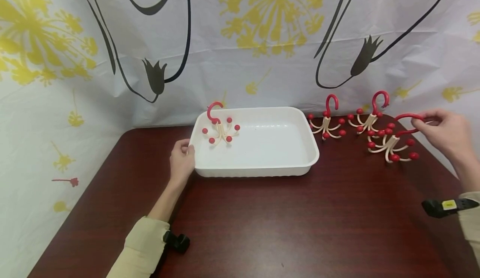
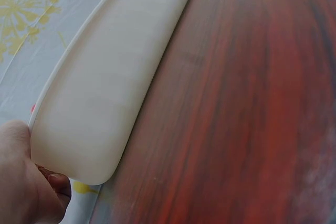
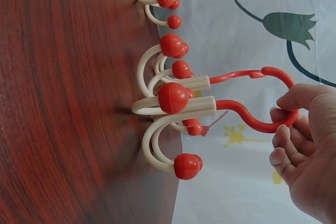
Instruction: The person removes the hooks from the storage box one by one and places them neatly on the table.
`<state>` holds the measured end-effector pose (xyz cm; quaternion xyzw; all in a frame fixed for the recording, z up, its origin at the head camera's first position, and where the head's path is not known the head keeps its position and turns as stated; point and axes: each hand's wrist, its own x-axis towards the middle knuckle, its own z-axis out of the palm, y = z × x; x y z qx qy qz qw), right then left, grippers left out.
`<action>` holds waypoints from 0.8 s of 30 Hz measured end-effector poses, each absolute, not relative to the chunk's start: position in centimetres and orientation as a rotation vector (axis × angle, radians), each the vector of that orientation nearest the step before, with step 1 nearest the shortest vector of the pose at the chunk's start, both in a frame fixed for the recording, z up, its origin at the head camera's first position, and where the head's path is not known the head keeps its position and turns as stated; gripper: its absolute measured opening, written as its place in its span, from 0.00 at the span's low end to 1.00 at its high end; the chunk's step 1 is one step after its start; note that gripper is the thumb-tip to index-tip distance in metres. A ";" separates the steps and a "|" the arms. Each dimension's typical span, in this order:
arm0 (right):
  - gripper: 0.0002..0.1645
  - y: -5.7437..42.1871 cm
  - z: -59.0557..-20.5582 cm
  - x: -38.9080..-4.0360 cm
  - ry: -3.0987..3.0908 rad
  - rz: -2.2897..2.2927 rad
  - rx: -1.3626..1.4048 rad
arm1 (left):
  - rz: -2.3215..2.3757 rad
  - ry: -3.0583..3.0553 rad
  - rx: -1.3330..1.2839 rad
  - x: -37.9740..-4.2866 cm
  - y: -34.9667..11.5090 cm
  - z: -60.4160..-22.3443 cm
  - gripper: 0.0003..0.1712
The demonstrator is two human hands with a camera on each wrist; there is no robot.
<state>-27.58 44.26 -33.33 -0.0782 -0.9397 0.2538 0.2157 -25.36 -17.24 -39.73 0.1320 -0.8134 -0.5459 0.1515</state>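
Observation:
My left hand (image 1: 181, 161) grips the left rim of a white rectangular tray (image 1: 266, 149); in the left wrist view its thumb lies over the tray's corner, fingers curled beneath. Inside the tray, at its left end, stands a multi-prong hanger (image 1: 217, 122) with a red hook and cream prongs tipped with red balls. Far to the right, my right hand (image 1: 446, 132) pinches the red hook of a like hanger (image 3: 202, 107) between thumb and fingers. That hanger tilts, its prongs pointing left, close over the table's right side.
Two more such hangers, one (image 1: 326, 123) close to the tray's right end and another (image 1: 371, 121) farther right, stand hook-up along the table's back edge. A dark red-brown wooden table (image 1: 300, 224) lies below. Behind it hangs a white flower-patterned sheet (image 1: 210, 61).

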 end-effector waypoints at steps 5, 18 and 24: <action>0.22 44.2 -33.3 -27.6 -2.587 0.708 -0.247 | -1.563 -2.331 0.371 -25.4 -17.3 -39.8 0.21; 0.24 44.4 -32.9 -27.2 -2.633 0.702 -0.147 | -1.570 -2.341 0.379 -25.3 -17.3 -39.8 0.21; 0.28 44.4 -32.5 -26.8 -2.649 0.732 -0.116 | -1.567 -2.340 0.379 -25.3 -17.3 -39.9 0.21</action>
